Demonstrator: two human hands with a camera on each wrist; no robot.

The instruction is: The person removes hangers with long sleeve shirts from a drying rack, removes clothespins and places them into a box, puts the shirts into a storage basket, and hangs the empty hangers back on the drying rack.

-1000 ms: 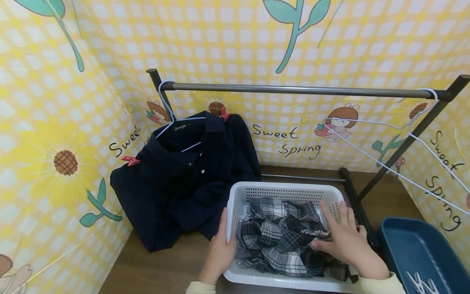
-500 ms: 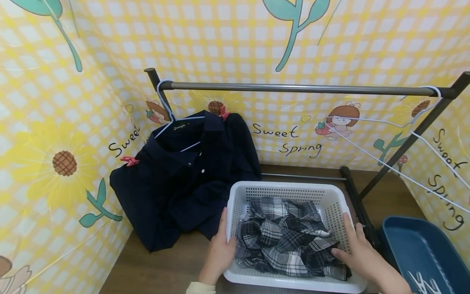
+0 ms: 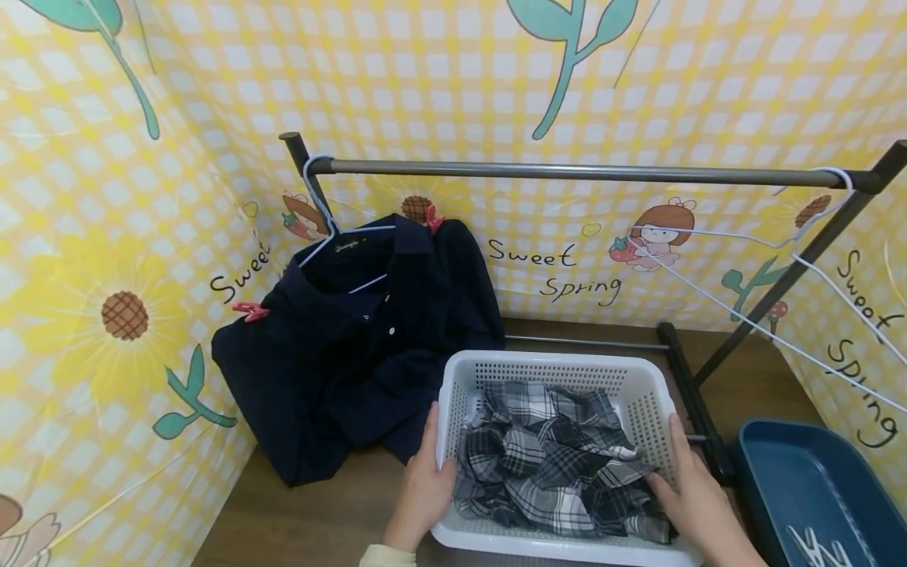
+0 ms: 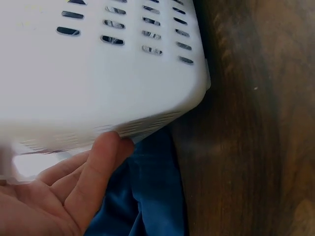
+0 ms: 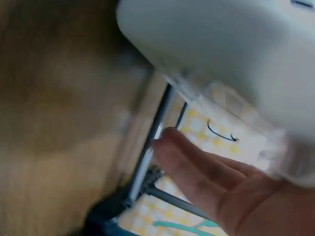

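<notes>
Outward from the plaid clothing (image 3: 549, 457) to the right rim of one white basket (image 3: 553, 359) has come the right hand (image 3: 689, 490), its thumb inside, fingers outside; whether its grip is clamped I cannot tell. Left hand (image 3: 427, 490) clamps the left rim. Basket, clothing inside, stands near centre, between one dark shirt (image 3: 305, 354) with two red clips (image 3: 252, 311) and one blue tray (image 3: 790, 472).

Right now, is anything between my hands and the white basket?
Nothing visible stands in the way. Your left hand holds the white basket by its left rim, and your right hand straddles the right rim, though I can't tell if that grip is closed. The navy shirt hangs beside the basket, not between.
</notes>
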